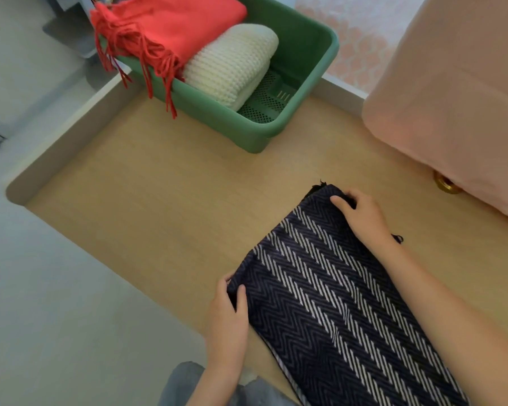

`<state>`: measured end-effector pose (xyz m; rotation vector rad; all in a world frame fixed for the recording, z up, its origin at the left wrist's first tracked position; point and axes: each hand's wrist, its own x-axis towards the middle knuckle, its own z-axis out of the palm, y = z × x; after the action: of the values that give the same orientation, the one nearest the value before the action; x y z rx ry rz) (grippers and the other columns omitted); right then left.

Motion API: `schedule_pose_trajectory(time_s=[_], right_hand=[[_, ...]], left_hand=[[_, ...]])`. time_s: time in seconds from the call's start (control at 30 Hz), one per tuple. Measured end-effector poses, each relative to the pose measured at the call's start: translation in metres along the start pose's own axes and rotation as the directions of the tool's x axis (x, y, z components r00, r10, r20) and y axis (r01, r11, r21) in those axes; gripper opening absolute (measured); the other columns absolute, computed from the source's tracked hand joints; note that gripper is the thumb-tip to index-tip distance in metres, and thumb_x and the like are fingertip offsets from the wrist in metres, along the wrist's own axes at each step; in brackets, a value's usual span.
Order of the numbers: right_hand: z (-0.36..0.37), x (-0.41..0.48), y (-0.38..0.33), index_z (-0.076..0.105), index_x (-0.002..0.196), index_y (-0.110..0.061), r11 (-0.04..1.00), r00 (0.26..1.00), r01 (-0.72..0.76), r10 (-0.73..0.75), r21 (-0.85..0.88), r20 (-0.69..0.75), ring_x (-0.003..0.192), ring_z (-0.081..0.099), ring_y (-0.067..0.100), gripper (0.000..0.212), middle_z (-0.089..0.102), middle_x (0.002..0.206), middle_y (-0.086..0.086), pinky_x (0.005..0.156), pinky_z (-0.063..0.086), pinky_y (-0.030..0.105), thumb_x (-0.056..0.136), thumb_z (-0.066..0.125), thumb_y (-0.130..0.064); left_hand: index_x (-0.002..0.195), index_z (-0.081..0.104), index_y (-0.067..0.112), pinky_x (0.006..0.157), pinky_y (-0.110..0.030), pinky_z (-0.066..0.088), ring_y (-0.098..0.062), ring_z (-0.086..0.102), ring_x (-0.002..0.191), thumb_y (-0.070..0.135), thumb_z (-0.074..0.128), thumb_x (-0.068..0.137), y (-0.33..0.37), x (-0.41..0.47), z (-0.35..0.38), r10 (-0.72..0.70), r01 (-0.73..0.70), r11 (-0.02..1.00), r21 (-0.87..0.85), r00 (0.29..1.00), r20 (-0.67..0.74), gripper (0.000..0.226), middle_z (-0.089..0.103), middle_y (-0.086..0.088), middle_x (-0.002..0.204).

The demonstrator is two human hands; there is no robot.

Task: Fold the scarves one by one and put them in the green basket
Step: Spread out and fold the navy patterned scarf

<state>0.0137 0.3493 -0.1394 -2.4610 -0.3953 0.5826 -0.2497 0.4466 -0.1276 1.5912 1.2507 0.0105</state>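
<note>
A dark navy scarf point(335, 303) with white zigzag stripes lies flat on the wooden table point(159, 215), running off the bottom right of the view. My left hand point(228, 317) pinches its near left corner. My right hand point(361, 218) grips its far corner, fingers curled into the fabric. At the back stands the green basket point(305, 54). Inside it lie a folded red fringed scarf point(170, 24) and a folded cream knitted scarf point(232, 63); the red fringe hangs over the basket's front wall.
A large pink cloth-covered object point(452, 98) stands at the right, a brass knob point(447, 184) showing under its hem. The table's raised grey edge point(71, 133) runs along the left; grey floor lies beyond it.
</note>
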Motion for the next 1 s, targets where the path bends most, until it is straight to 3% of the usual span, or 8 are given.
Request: schedule_pose_trajectory(time_s=[0.1,0.2,0.4,0.5,0.7,0.83,0.9,1.0], right_hand=[[0.003,0.003,0.001,0.061,0.114,-0.015,1.0,0.997,-0.011,0.011,-0.005,-0.073,0.112,0.057,0.023,0.026,0.064,0.119,0.004,0.086,0.045,0.034,0.097,0.051,-0.032],[0.005,0.004,-0.001,0.059,0.121,-0.014,0.999,0.996,-0.002,-0.001,-0.041,-0.094,0.115,0.056,0.025,0.029,0.061,0.125,0.005,0.085,0.043,0.033,0.099,0.047,-0.029],[0.004,0.001,0.001,0.059,0.116,-0.012,0.999,0.991,0.012,-0.019,-0.051,-0.134,0.103,0.06,0.028,0.031,0.066,0.111,0.007,0.077,0.044,0.035,0.101,0.042,-0.033],[0.006,0.006,0.002,0.059,0.115,-0.015,0.991,0.99,0.04,-0.056,-0.127,-0.13,0.095,0.062,0.026,0.028,0.067,0.107,0.005,0.069,0.045,0.033,0.101,0.042,-0.032],[0.014,0.014,0.008,0.057,0.111,-0.016,0.934,0.979,0.098,-0.153,-0.345,-0.137,0.071,0.059,0.021,0.023,0.067,0.095,0.004,0.053,0.039,0.029,0.1,0.044,-0.031],[0.012,-0.001,0.007,0.055,0.12,-0.014,0.919,0.939,0.156,-0.252,-0.361,-0.234,0.104,0.054,0.023,0.031,0.059,0.113,0.006,0.083,0.041,0.032,0.096,0.051,-0.033],[0.009,-0.022,0.005,0.048,0.133,-0.014,0.942,0.932,0.174,-0.251,-0.286,-0.261,0.122,0.042,0.024,0.039,0.049,0.131,0.009,0.103,0.031,0.035,0.098,0.049,-0.033],[0.012,-0.078,0.017,0.033,0.146,-0.02,0.953,0.944,0.127,-0.201,-0.276,-0.26,0.142,0.019,0.023,0.049,0.022,0.155,0.006,0.117,0.011,0.04,0.101,0.042,-0.038]], left_hand=[[0.125,0.044,0.032,0.071,-0.021,0.045,-0.001,0.056,0.095,0.027,0.041,0.102,0.001,0.001,0.0,0.022,-0.023,0.999,0.048,1.0,0.012,0.024,0.058,0.017,0.11],[0.126,0.047,0.031,0.072,-0.022,0.048,-0.002,0.056,0.093,0.024,0.041,0.101,-0.001,-0.001,0.0,0.054,-0.061,0.99,0.13,0.997,0.052,0.026,0.058,0.016,0.11],[0.112,0.045,0.034,0.053,-0.019,0.038,-0.006,0.055,0.068,0.027,0.042,0.1,-0.006,-0.01,-0.002,0.004,-0.027,0.982,0.185,0.992,0.123,0.014,0.059,0.012,0.084],[0.116,0.042,0.033,0.066,-0.02,0.043,-0.004,0.053,0.084,0.026,0.041,0.101,-0.005,-0.009,0.002,0.041,-0.071,0.965,0.251,0.991,0.124,0.017,0.057,0.011,0.1],[0.13,0.036,0.026,0.065,-0.012,0.04,0.0,0.047,0.081,0.028,0.05,0.098,-0.003,-0.005,0.007,0.094,-0.141,0.908,0.395,0.986,0.136,0.035,0.052,0.007,0.11],[0.125,0.051,0.013,0.079,-0.034,0.05,-0.02,0.049,0.093,0.018,0.077,0.075,-0.009,0.006,0.006,0.371,-0.329,0.773,0.543,0.928,0.033,0.056,0.055,-0.006,0.106],[0.127,0.051,0.014,0.087,-0.038,0.048,-0.023,0.047,0.103,0.006,0.075,0.072,-0.004,0.012,0.007,0.544,-0.445,0.717,0.536,0.839,-0.031,0.06,0.05,-0.008,0.118],[0.131,0.052,0.013,0.108,-0.033,0.034,-0.023,0.04,0.129,-0.012,0.066,0.076,0.013,0.03,0.016,0.722,-0.683,0.589,0.432,0.685,0.099,0.061,0.049,-0.007,0.135]])
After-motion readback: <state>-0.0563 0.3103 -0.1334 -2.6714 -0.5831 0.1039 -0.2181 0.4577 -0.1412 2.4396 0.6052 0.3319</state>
